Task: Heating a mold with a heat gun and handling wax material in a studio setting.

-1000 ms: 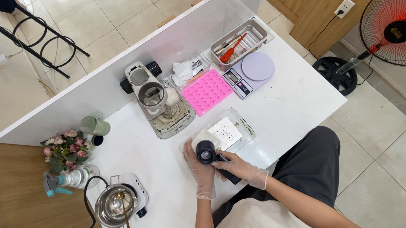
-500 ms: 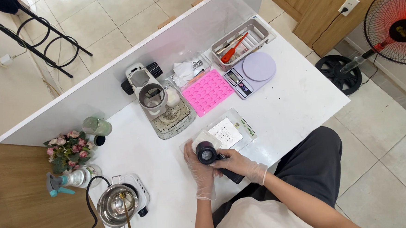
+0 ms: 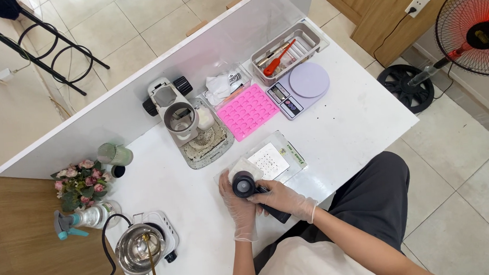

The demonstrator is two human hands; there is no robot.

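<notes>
The round black handheld tool (image 3: 243, 185) sits near the worktop's (image 3: 355, 126) near edge, gripped by both my gloved hands: my left hand (image 3: 238, 207) closes its grip around the head, my right hand (image 3: 284, 199) wraps the handle. Just beyond lies a clear plastic packet (image 3: 268, 161). Farther back, toward the far edge, are a pink silicone mould (image 3: 247, 112) and a white kitchen scale (image 3: 303, 84).
</notes>
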